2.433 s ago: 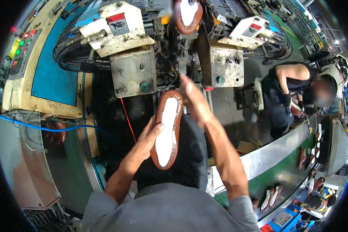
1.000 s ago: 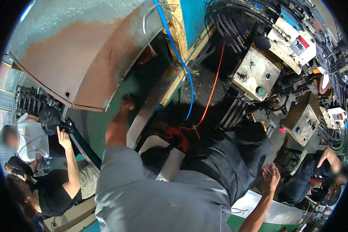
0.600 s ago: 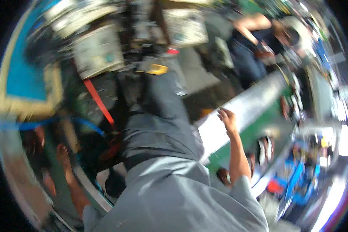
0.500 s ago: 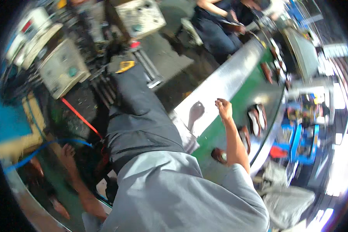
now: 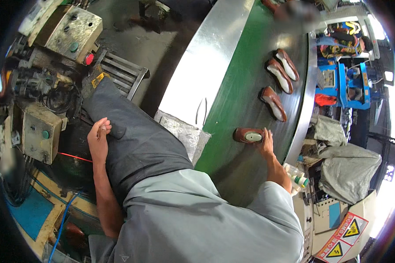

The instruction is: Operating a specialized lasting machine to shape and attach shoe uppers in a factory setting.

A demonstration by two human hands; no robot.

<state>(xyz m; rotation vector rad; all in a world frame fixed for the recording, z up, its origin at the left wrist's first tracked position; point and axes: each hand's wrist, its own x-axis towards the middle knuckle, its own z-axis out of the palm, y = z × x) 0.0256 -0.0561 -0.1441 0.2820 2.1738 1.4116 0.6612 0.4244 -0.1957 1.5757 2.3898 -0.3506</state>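
Since half a second ago the right hand (image 5: 266, 139) has come down onto the green belt (image 5: 232, 96), fingers loosely open against the heel end of a brown shoe (image 5: 249, 135) near the belt's right edge. Its long axis runs across the belt, pointing away from that hand; 3 more shoes (image 5: 280, 83) lie further along. Left hand (image 5: 98, 138) rests half-curled, holding nothing, on the thigh (image 5: 136, 140), well apart

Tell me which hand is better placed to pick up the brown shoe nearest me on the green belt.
The right hand: it already touches the brown shoe on the green belt. The left hand rests on the person's thigh, far from the belt.
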